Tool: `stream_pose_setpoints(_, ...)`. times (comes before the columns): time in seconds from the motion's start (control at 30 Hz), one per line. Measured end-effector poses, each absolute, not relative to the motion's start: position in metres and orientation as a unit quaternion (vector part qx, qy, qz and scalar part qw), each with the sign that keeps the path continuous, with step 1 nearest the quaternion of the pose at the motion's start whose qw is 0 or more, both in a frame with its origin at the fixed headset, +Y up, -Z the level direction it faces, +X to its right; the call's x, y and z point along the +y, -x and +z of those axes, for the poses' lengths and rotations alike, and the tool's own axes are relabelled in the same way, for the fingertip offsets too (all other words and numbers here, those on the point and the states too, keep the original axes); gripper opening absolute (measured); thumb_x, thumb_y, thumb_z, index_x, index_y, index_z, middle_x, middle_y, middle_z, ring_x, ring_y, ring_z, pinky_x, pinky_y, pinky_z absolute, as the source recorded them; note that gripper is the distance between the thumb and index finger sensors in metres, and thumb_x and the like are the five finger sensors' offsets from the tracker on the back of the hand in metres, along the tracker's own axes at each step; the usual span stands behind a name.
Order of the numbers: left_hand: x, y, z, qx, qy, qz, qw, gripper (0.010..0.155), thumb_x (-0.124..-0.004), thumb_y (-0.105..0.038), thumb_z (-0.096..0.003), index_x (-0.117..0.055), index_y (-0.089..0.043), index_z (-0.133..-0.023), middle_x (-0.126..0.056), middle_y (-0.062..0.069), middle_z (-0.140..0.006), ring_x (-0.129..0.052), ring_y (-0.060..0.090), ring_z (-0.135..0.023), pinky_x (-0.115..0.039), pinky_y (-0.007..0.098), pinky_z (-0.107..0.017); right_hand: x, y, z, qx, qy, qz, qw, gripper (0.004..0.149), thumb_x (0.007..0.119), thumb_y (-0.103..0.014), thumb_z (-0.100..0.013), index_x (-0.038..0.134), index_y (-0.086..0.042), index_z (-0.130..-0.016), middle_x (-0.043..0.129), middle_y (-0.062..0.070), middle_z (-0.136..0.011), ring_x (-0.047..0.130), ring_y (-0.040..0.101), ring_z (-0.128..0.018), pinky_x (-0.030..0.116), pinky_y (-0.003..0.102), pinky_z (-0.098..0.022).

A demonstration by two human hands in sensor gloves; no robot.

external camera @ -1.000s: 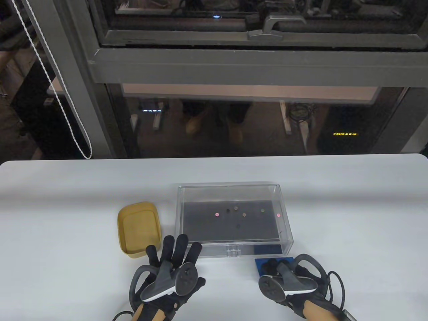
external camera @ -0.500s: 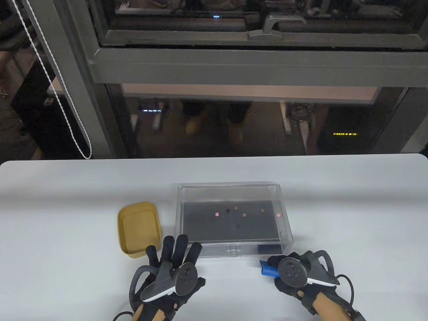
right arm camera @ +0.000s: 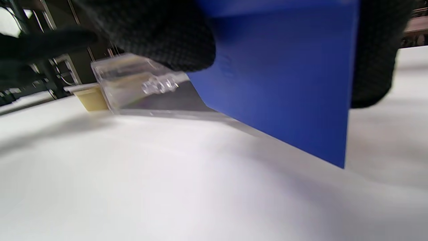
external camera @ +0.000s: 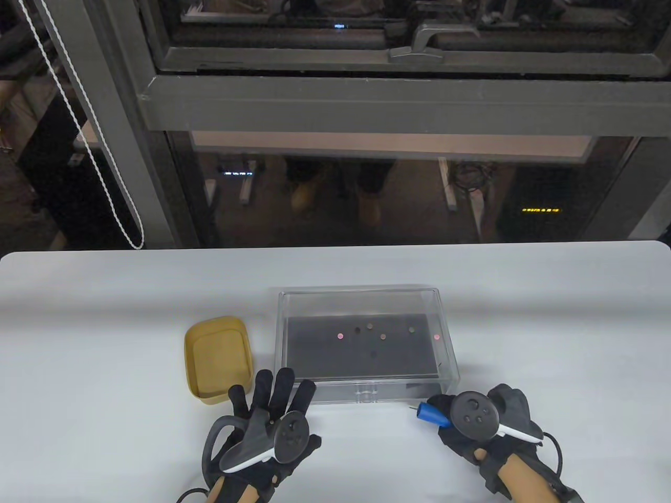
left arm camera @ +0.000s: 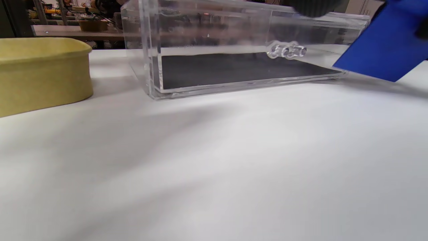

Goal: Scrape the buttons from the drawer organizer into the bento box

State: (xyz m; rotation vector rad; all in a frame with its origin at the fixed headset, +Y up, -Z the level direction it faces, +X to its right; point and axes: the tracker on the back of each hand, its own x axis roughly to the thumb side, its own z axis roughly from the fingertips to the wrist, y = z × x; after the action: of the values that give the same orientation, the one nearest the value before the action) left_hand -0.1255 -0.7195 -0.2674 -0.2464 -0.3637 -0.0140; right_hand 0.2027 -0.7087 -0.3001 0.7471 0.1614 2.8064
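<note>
A clear acrylic drawer organizer (external camera: 367, 293) stands mid-table with a black liner and several small buttons (external camera: 383, 336) on it, two of them pink. Its clear front knob (external camera: 365, 393) faces me and shows in the left wrist view (left arm camera: 287, 51). A yellow bento box (external camera: 216, 357) stands open just left of it. My left hand (external camera: 272, 398) lies flat and open on the table, fingers spread, between the box and the organizer's front left corner. My right hand (external camera: 451, 414) grips a blue scraper (external camera: 430, 414), lifted off the table at the organizer's front right corner; its blade fills the right wrist view (right arm camera: 287, 83).
The white table (external camera: 105, 325) stretches wide on both sides and in front. A dark window frame (external camera: 367, 105) and a hanging bead cord (external camera: 94, 157) stand behind the table's far edge.
My right hand has picked the blue scraper up from the table, turned over and shifted slightly right. The left hand, organizer and box have not moved.
</note>
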Motion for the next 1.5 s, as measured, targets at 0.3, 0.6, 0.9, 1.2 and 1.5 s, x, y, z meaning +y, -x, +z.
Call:
stream_pose_setpoints(0.3, -0.718, 0.128, -0.269, -0.172, 0.111, -0.008, 0.979, 0.083, -0.054, -0.065, -0.0542, -0.002, -0.032, -0.11, 0.011, 0.012, -0.118, 0.005, 0.048, -0.106, -0.009, 0.08, -0.067, -0.658, -0.231, -0.301, -0.035, -0.189, 0.918, 0.347, 0.048, 0.091, -0.031, -0.045, 0.077, -0.006, -0.084, 0.1, 0.015, -0.07, 0.113, 0.036, -0.048, 0.103, 0.042, -0.026)
stream_pose_setpoints(0.6, -0.717, 0.132, -0.272, -0.167, 0.108, 0.002, 0.98, 0.083, -0.054, -0.065, -0.0543, -0.002, -0.033, -0.11, 0.011, 0.012, -0.118, 0.005, 0.048, -0.106, -0.009, 0.08, -0.067, -0.639, -0.269, -0.355, -0.041, 0.009, 0.885, 0.464, 0.059, 0.086, -0.039, -0.048, 0.072, -0.002, -0.091, 0.101, 0.018, -0.062, 0.115, 0.037, -0.037, 0.104, 0.039, -0.016)
stream_pose_setpoints(0.9, -0.715, 0.139, -0.276, -0.161, 0.098, 0.001, 0.982, 0.083, -0.054, -0.065, -0.0543, -0.002, -0.033, -0.11, 0.011, 0.012, -0.118, 0.006, 0.048, -0.106, -0.008, 0.08, -0.067, -0.646, -0.285, -0.416, 0.039, 0.161, 0.884, 0.436, 0.062, 0.087, -0.035, -0.049, 0.066, 0.0, -0.096, 0.1, 0.019, -0.062, 0.116, 0.036, -0.032, 0.105, 0.038, -0.013)
stream_pose_setpoints(1.2, -0.718, 0.144, -0.281, -0.157, 0.105, 0.009, 0.982, 0.083, -0.054, -0.065, -0.0543, -0.002, -0.033, -0.11, 0.011, 0.012, -0.118, 0.006, 0.047, -0.106, -0.007, 0.08, -0.067, -0.671, -0.288, -0.446, 0.111, 0.19, 0.866, 0.448, 0.062, 0.087, -0.034, -0.05, 0.066, 0.002, -0.096, 0.1, 0.019, -0.062, 0.116, 0.036, -0.031, 0.105, 0.037, -0.012)
stream_pose_setpoints(1.5, -0.719, 0.149, -0.283, -0.144, 0.104, 0.008, 0.984, 0.083, -0.054, -0.065, -0.0542, -0.001, -0.033, -0.11, 0.011, 0.012, -0.118, 0.005, 0.048, -0.106, -0.008, 0.08, -0.066, -0.677, -0.272, -0.459, 0.13, 0.175, 0.871, 0.44, 0.061, 0.089, -0.034, -0.048, 0.068, 0.001, -0.094, 0.101, 0.015, -0.061, 0.118, 0.032, -0.029, 0.106, 0.034, -0.011)
